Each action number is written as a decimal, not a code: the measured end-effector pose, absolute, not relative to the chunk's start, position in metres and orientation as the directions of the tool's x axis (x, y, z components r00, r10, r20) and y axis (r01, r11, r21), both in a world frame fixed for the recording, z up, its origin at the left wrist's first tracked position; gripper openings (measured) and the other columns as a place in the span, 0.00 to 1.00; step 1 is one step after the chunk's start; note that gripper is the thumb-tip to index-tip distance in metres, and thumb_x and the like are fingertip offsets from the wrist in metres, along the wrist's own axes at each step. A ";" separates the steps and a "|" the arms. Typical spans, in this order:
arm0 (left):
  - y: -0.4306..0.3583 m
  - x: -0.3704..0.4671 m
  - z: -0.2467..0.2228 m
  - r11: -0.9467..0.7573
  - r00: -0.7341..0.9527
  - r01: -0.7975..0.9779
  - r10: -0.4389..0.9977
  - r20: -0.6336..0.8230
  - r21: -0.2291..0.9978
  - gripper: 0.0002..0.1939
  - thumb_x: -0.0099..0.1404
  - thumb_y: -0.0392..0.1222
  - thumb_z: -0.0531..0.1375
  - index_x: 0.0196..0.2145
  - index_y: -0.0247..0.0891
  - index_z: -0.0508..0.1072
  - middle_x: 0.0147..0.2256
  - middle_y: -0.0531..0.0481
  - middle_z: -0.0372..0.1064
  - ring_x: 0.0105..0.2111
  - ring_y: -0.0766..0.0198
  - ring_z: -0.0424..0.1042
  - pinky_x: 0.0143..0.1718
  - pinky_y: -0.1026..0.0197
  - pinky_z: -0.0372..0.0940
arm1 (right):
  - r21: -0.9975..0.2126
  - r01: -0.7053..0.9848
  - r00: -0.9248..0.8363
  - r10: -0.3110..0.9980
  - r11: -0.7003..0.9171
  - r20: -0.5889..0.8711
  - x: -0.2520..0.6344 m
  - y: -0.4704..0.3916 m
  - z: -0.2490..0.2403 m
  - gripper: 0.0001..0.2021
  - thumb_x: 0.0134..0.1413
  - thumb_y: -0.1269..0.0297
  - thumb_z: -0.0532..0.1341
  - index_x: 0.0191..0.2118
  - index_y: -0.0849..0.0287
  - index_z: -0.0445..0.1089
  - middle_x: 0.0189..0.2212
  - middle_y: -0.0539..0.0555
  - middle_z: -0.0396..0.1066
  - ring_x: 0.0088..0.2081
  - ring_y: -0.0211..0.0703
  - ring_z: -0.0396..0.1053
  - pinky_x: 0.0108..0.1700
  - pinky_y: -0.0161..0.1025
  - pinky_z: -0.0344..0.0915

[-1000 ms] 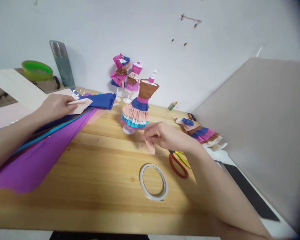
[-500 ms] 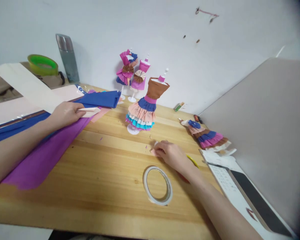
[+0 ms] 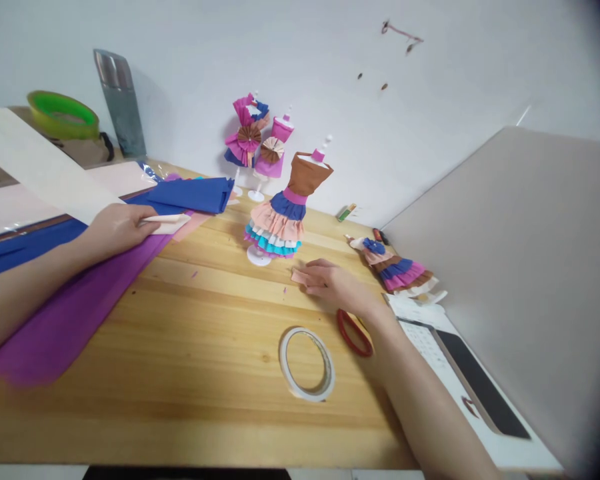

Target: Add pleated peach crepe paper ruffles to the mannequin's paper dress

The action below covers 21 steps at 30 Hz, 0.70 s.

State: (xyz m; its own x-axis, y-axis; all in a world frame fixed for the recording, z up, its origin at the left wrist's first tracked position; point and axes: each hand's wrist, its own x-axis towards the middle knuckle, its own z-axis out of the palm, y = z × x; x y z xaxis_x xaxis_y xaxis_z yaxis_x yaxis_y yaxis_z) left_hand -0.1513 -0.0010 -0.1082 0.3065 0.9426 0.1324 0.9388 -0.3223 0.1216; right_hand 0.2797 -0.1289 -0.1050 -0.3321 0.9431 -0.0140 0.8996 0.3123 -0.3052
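Note:
My left hand (image 3: 117,230) is closed on a folded cream paper strip (image 3: 167,223), above blue paper (image 3: 185,197) and purple paper (image 3: 85,313) at the left. Right of the middle, my right hand (image 3: 333,283) has its fingers on a small pink paper scrap (image 3: 303,277) at the table surface. A miniature dress form (image 3: 305,177) with a brown top and ruffled paper skirt stands upright between and beyond my hands. Red-handled scissors (image 3: 354,333) lie beside my right wrist, partly hidden by it. A white-rimmed tape roll (image 3: 283,360) lies nearer to me.
Two smaller dressed forms (image 3: 249,133) stand near the wall, with a bottle (image 3: 123,107) and green tape roll (image 3: 63,117) at the back left. Another ruffled dress (image 3: 397,267) lies at the right, beyond a white device with a dark panel (image 3: 483,383).
The view has shifted. My right hand has moved forward over the pink scrap, its fingers more extended, and more of the red scissors handle shows. My left hand still holds the cream strip.

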 end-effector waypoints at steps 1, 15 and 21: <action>-0.002 -0.151 -0.108 -0.331 0.315 0.936 0.939 0.136 0.117 0.23 0.66 0.50 0.47 0.46 0.35 0.74 0.41 0.46 0.75 0.39 0.58 0.69 0.40 0.63 0.58 | -0.282 0.900 -0.353 0.935 0.332 -0.026 0.280 -0.129 -0.108 0.17 0.54 0.71 0.62 0.50 0.56 0.75 0.49 0.59 0.72 0.47 0.46 0.73 0.51 0.38 0.66; -0.007 -0.147 -0.115 -0.462 0.459 0.887 0.875 0.154 -0.018 0.21 0.70 0.43 0.44 0.43 0.32 0.73 0.42 0.40 0.72 0.44 0.54 0.66 0.45 0.58 0.58 | 0.020 0.972 -0.235 0.972 0.235 -0.023 0.252 -0.108 -0.113 0.15 0.70 0.64 0.51 0.43 0.62 0.74 0.37 0.61 0.75 0.37 0.44 0.73 0.38 0.34 0.60; -0.027 -0.130 -0.105 -0.608 0.580 0.790 0.782 0.227 0.079 0.19 0.67 0.42 0.52 0.51 0.33 0.73 0.51 0.38 0.69 0.51 0.52 0.64 0.53 0.54 0.57 | 0.118 0.957 -0.265 0.964 0.266 -0.024 0.229 -0.118 -0.124 0.10 0.64 0.69 0.55 0.46 0.62 0.72 0.37 0.62 0.72 0.36 0.46 0.71 0.33 0.37 0.54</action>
State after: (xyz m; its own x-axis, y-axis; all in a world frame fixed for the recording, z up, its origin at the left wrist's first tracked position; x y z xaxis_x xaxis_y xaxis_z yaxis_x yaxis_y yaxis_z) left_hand -0.1303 -0.0270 -0.1052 0.5800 0.7823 0.2270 0.7897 -0.6084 0.0791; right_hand 0.2290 -0.1179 -0.1245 -0.2650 0.9640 -0.0236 0.9567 0.2659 0.1181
